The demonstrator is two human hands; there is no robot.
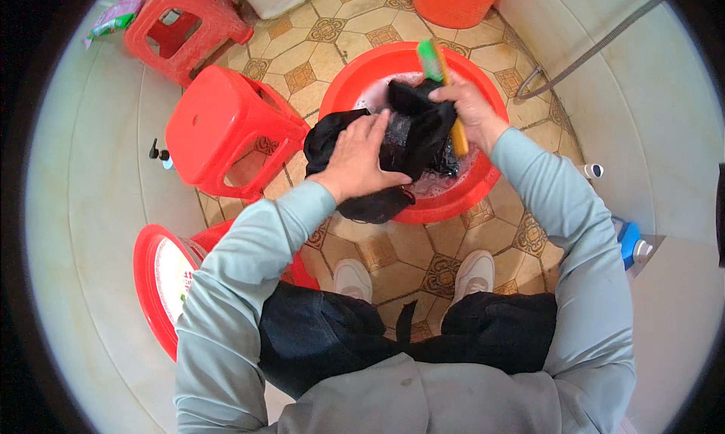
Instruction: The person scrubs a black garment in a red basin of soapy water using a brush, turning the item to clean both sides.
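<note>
A wet black garment (419, 122) lies in a red plastic basin (351, 77) of sudsy water, part of it hanging over the near left rim. My left hand (362, 156) rests on the cloth with its fingers spread, pressing it near the basin's left side. In my right hand (467, 108) is a scrub brush (459, 136) with a yellow back and green bristles. The brush stands roughly lengthwise at the basin's right side, its bristles facing left, and the thumb of that hand lies against the cloth.
Red plastic stools (207, 125) stand at the left. A red-rimmed basin (150, 275) leans at the lower left. A red bucket (456, 0) is beyond the washbasin. At the right are a grey hose (600, 49), a white bottle (592, 171) and a blue bottle (627, 244). My shoes are below the basin.
</note>
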